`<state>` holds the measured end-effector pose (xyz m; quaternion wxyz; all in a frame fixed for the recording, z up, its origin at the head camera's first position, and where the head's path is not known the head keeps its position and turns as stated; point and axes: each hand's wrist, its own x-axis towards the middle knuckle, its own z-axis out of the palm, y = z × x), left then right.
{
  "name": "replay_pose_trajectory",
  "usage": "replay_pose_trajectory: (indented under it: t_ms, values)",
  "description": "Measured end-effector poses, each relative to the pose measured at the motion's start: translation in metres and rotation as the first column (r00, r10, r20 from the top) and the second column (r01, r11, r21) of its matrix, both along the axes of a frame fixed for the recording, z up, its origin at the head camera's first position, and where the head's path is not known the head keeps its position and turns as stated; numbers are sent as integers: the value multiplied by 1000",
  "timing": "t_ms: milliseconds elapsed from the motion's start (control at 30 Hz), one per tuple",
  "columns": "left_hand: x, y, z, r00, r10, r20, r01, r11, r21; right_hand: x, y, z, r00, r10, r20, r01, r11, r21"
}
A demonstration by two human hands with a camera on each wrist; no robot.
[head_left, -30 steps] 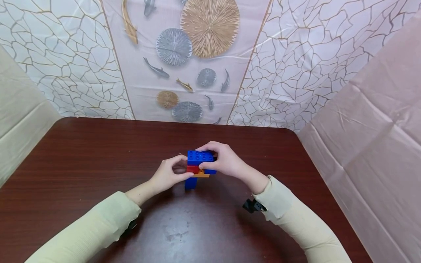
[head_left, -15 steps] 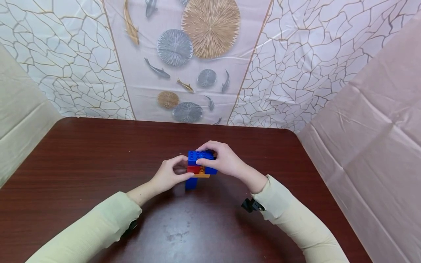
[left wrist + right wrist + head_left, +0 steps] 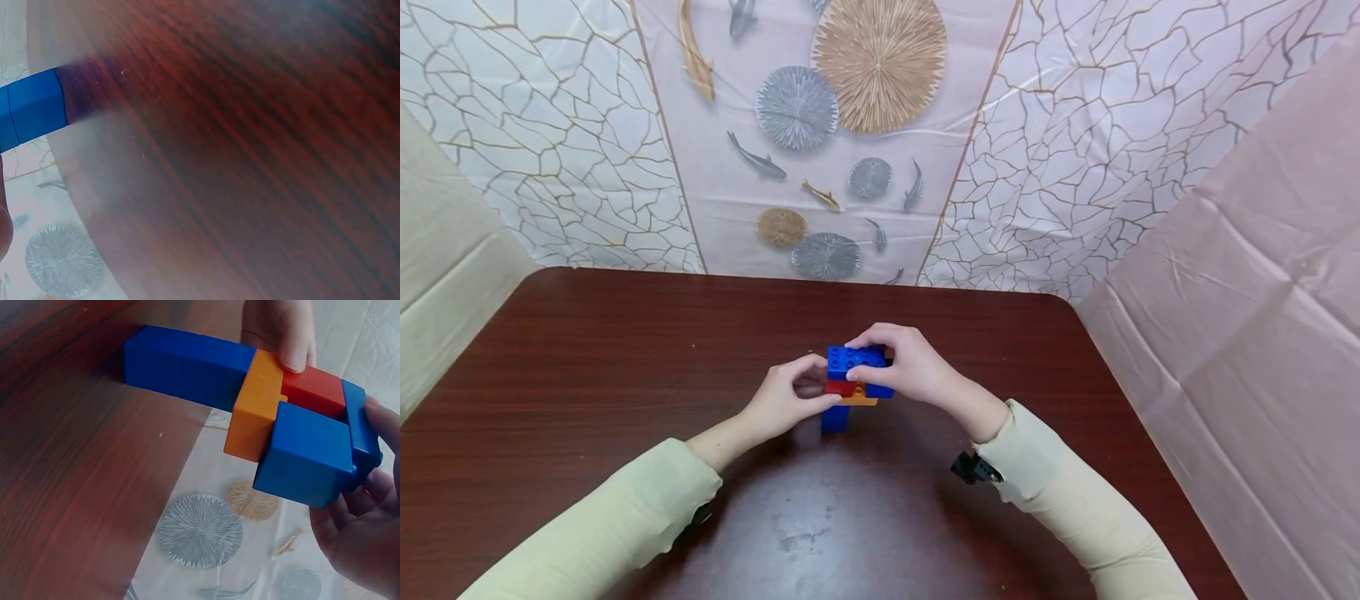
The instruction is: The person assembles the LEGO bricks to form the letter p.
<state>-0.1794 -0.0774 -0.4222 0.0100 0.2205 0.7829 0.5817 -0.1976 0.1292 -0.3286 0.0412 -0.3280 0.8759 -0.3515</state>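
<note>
A stack of toy building bricks stands upright on the table. Its base is a blue column (image 3: 187,367), under an orange brick (image 3: 255,409). On the orange one sit a red brick (image 3: 314,387) and a blue brick (image 3: 306,450), side by side. A studded blue brick (image 3: 841,362) lies across the top. My left hand (image 3: 782,402) pinches the stack near the red brick, thumb in front. From the right, my right hand (image 3: 917,365) grips the top blue brick between thumb and fingers. In the left wrist view, only the column's lower part (image 3: 39,103) and a fingertip show.
The dark brown table (image 3: 625,358) reaches back to a patterned curtain (image 3: 865,167). Pale fabric (image 3: 1247,275) hangs along the right side, and more on the left. A black wrist device (image 3: 976,468) sits below the right cuff.
My right thumb has shifted slightly along the top blue brick, which sits a touch lower in view. The left hand and the rest of the stack hold still.
</note>
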Motion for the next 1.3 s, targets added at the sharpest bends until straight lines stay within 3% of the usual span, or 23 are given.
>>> replay_pose_trajectory:
  t_ms: [233, 767, 1167, 1300]
  values:
    - [1, 0, 1, 1000, 12, -19, -12, 1000, -20, -1, 12, 1, 995, -14, 103, 16, 1000, -17]
    - [1, 0, 4, 1000, 20, -1, -20, 999, -36, 2, 22, -4, 999, -46, 24, 46, 999, 3]
    - [2, -1, 5, 1000, 15, 26, -14, 999, -45, 4, 22, -6, 997, -58, 48, 59, 998, -12]
    - [1, -2, 1, 999, -34, -8, 32, 991, -133, 5, 23, -11, 999, -46, 30, 47, 998, -39]
